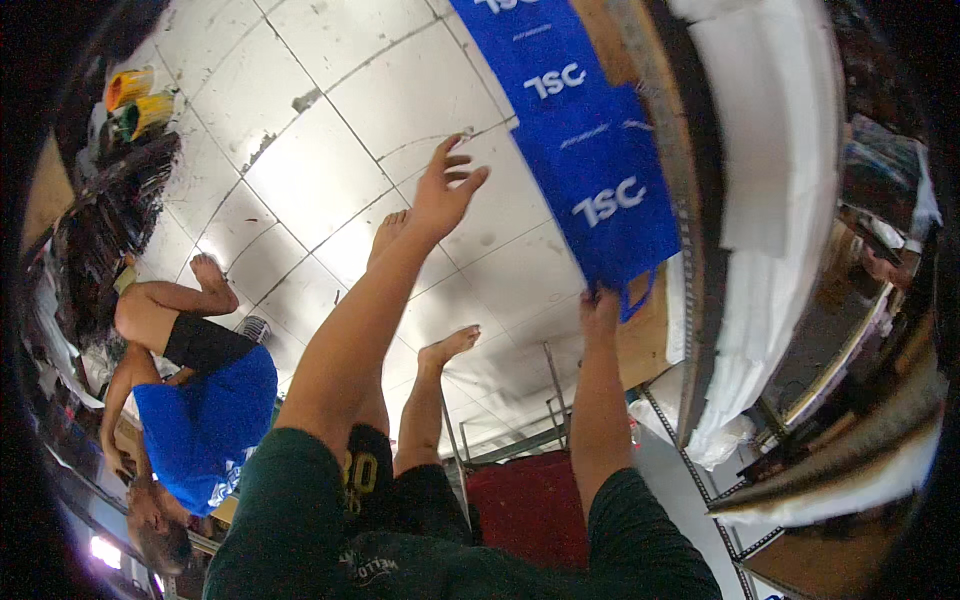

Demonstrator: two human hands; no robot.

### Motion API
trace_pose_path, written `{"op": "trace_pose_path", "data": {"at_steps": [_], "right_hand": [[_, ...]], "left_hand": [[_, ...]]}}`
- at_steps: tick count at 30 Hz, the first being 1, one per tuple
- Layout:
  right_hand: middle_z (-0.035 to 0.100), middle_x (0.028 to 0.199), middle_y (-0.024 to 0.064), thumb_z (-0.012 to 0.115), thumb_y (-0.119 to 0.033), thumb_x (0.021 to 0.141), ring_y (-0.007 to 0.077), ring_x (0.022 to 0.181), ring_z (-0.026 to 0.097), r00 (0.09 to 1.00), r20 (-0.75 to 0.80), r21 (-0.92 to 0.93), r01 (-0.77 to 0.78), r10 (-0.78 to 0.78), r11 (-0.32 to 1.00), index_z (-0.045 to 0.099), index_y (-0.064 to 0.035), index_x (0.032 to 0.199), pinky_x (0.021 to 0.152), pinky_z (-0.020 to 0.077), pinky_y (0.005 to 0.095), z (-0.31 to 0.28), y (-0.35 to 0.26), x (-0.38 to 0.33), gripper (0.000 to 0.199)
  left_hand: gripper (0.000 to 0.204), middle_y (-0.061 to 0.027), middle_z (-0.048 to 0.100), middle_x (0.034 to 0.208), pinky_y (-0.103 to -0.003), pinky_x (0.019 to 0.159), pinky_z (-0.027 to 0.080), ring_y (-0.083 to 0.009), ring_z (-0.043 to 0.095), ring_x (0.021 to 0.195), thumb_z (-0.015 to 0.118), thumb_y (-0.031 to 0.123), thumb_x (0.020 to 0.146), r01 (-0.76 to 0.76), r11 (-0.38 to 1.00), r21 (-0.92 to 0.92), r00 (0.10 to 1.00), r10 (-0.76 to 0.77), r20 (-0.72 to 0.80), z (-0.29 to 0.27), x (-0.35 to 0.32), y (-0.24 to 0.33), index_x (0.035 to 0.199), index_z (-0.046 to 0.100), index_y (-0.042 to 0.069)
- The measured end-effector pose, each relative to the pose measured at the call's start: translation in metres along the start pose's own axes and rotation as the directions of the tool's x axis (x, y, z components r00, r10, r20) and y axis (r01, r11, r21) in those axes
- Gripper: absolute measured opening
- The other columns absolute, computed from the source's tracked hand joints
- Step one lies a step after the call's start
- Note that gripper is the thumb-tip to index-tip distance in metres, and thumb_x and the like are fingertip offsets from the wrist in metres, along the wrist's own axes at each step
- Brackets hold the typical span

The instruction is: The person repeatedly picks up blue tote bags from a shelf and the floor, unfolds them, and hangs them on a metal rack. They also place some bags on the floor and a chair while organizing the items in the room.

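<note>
Blue fabric bags with white printing [590, 165] lie overlapped in a row along the shelf to the right, running from the top of the view toward me. At the near end, a blue handle loop [637, 296] hangs out. My right hand [600, 312] has its fingers closed on the near corner of the closest bag. My left hand [447, 197] reaches forward above the tiled floor, left of the bags, its fingers apart and holding nothing.
Stacked white sheets [765, 200] fill the shelving at right, behind a perforated metal edge [683, 215]. A person in a blue shirt [205, 420] sits low at left. Yellow and orange rolls [140, 100] stand at upper left. A red seat [530, 510] is close behind me.
</note>
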State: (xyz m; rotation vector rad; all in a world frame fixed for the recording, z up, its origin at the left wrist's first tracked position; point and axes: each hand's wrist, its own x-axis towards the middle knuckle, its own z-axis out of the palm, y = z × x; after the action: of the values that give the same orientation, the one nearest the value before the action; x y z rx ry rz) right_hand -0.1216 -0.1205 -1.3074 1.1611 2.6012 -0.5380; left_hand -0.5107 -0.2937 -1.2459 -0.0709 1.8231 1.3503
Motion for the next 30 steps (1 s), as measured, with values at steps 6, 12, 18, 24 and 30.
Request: {"op": "trace_pose_path", "data": {"at_steps": [6,12,18,24,30], "right_hand": [[0.056,0.081,0.0222,0.057,-0.014,0.075,0.0357,0.078,0.052,0.995,-0.016,-0.216,-0.096,0.094,0.972,0.056,0.0058,0.082,0.067,0.0438,0.0401,0.066,0.011,0.107,0.021],[0.055,0.105,0.0226,0.061,-0.03,0.076,0.0363,0.097,0.05,0.977,0.137,-0.336,-0.108,0.162,0.936,0.054,0.002,0.107,0.084,0.0405,0.043,0.131,0.076,0.122,0.045],[0.055,0.103,0.0229,0.062,-0.018,0.075,0.0299,0.094,0.051,0.981,0.133,-0.309,-0.095,0.142,0.946,0.052,0.0099,0.108,0.08,0.041,0.0359,0.14,0.067,0.125,0.045],[0.053,0.112,0.019,0.064,-0.024,0.075,0.031,0.102,0.049,0.984,0.058,-0.145,-0.158,0.168,0.977,0.048,0.0072,0.115,0.089,0.0384,0.0382,0.172,0.163,0.121,0.054],[0.039,0.129,0.01,0.056,-0.041,0.08,0.0271,0.117,0.039,0.666,0.47,0.593,-0.725,0.579,0.351,0.038,-0.0079,0.124,0.092,0.0351,0.0467,0.154,0.091,0.123,0.057]], "left_hand": [[0.048,-0.0133,0.058,0.101,-0.027,0.074,0.046,-0.0174,0.056,0.088,0.062,0.02,0.08,0.314,0.932,0.182,0.949,-0.309,-0.054,-0.131,-0.068,-0.21,0.121,0.044,0.002],[0.046,-0.0128,0.062,0.095,-0.028,0.072,0.046,-0.0181,0.059,0.083,0.065,0.022,0.078,0.521,0.71,0.473,0.853,-0.456,-0.255,-0.25,-0.178,-0.298,0.118,0.048,0.005],[0.046,-0.0143,0.061,0.093,-0.03,0.074,0.046,-0.0202,0.059,0.083,0.065,0.024,0.078,0.667,0.6,0.442,0.731,-0.64,-0.235,-0.246,-0.203,-0.283,0.117,0.049,0.005],[0.043,-0.0144,0.058,0.098,-0.029,0.072,0.046,-0.019,0.057,0.085,0.057,0.018,0.081,0.594,0.701,0.395,0.771,-0.636,-0.032,-0.235,-0.192,-0.308,0.121,0.044,0.006],[0.046,-0.0121,0.059,0.095,-0.03,0.07,0.047,-0.0196,0.058,0.082,0.06,0.022,0.081,0.633,0.63,0.45,0.746,-0.65,-0.141,-0.246,-0.206,-0.292,0.121,0.044,0.008]]}}
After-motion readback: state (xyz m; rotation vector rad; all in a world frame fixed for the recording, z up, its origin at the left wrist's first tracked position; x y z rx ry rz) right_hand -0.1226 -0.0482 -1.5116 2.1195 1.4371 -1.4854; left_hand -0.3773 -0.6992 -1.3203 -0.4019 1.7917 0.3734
